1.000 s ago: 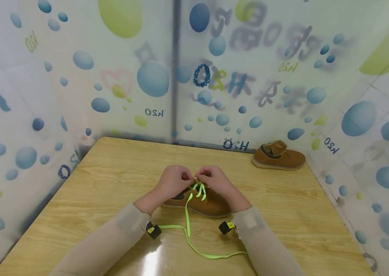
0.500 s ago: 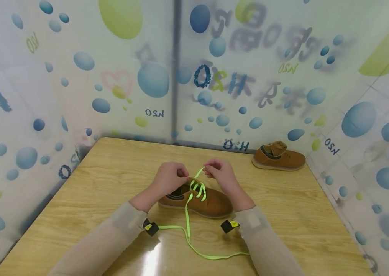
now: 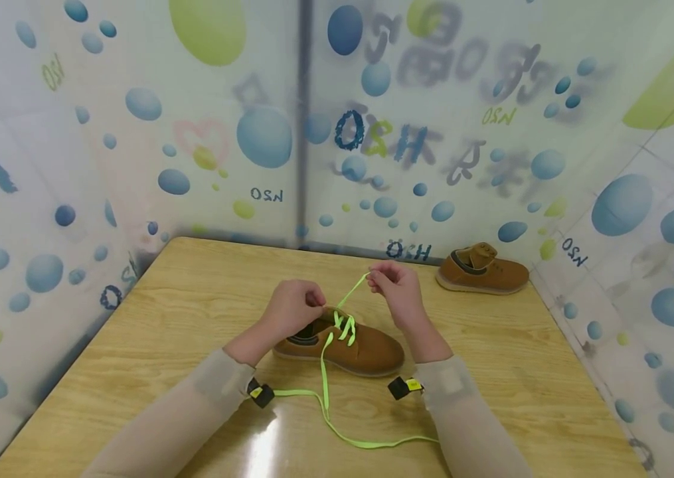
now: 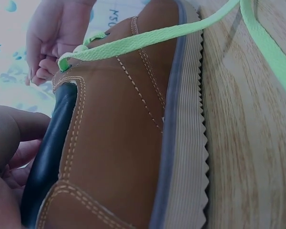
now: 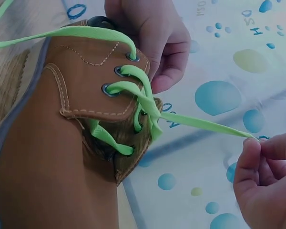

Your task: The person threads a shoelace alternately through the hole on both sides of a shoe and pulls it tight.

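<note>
A brown shoe (image 3: 366,348) stands on the table, toe to the right, with a bright green shoelace (image 5: 205,122) threaded through several eyelets. My right hand (image 3: 396,292) pinches one end of the lace between thumb and fingertips, up and to the right of the shoe. From there the lace runs taut down to the eyelets. At the shoe's opening my left hand (image 3: 293,309) grips the upper edge by the tongue and far eyelet flap; part of its grip is hidden behind the leather. The lace's other length leaves a near-side eyelet and trails down onto the table.
A second brown shoe (image 3: 486,275), with no lace showing in it, stands at the table's back right corner. Patterned curtains (image 3: 360,192) with blue and green spots surround the wooden table (image 3: 193,285). The loose lace passes under both forearms.
My right hand has moved up and to the right, drawing the lace end out from the eyelets. My left hand shifted slightly left and stays at the shoe's opening.
</note>
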The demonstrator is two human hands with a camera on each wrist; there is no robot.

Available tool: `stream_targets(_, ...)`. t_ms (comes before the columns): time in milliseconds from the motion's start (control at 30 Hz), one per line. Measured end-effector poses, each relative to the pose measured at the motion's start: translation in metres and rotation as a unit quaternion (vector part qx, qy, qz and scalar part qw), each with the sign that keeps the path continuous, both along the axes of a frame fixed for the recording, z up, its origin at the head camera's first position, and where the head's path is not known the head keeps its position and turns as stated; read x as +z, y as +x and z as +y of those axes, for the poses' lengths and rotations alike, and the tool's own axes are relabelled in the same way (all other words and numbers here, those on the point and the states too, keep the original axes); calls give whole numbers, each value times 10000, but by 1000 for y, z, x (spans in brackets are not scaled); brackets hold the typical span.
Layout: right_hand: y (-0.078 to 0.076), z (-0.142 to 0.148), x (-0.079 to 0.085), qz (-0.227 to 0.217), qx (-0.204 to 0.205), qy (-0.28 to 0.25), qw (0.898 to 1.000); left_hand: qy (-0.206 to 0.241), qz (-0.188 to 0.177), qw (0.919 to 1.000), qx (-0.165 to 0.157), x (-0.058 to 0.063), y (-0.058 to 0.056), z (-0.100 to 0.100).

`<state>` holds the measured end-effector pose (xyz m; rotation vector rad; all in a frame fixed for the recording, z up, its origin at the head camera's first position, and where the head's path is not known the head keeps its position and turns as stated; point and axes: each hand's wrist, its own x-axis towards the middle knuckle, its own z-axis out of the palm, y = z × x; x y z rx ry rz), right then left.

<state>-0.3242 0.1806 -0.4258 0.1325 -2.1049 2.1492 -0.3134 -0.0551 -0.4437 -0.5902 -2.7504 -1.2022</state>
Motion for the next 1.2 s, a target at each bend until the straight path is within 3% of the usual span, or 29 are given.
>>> stream_targets(300, 4, 1, 6, 231, -297, -14, 9993, -78, -44, 10000, 42, 1, 1, 0)
stream_targets(667, 3, 1, 6, 206, -380, -247, 9988, -49, 23, 10000, 2, -3, -1, -2)
stream_targets(1000, -4, -3, -11, -357, -309, -569, 9973, -27, 5, 9999, -141, -3, -2, -3)
stream_targets(1200, -8, -6, -24, -691, -237, -424, 9964, -9, -102, 9997, -238, -1, -3, -5)
